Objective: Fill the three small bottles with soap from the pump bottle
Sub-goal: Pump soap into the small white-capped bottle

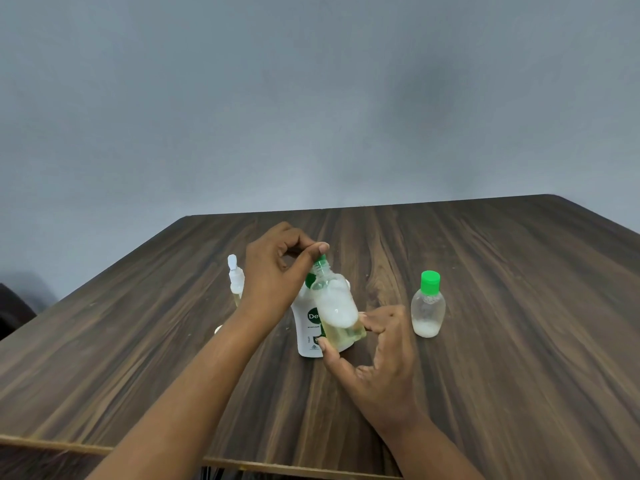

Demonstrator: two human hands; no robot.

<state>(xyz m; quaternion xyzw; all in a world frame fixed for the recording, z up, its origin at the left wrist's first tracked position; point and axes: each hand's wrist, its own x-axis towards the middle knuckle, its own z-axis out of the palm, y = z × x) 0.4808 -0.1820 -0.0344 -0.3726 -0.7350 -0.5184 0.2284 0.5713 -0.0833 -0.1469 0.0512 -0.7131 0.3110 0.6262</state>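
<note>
Clear plastic, part-filled with yellowish soap under a layer of white foam: this is the small bottle [341, 313] I read at the centre of the head view. It is held above the table, tilted with its neck leaning left and away.

My right hand [381, 358] grips its lower body, with the thumb on the near left side and the fingertips on the right side. My left hand [277, 271] comes in from above. Its thumb and forefinger pinch narrowly on the green cap [320, 261] at the neck, and the other fingers are curled.

Directly behind the small bottle stands the white pump bottle [308, 327], upright and partly hidden. A white-topped container [236, 278] stands to the left, half covered by the left hand; I cannot tell its type. Well to the right, the second small bottle [428, 306] stands upright and capped in green, with a little foam at its bottom. All rest on the dark wood-grain table [502, 358].
</note>
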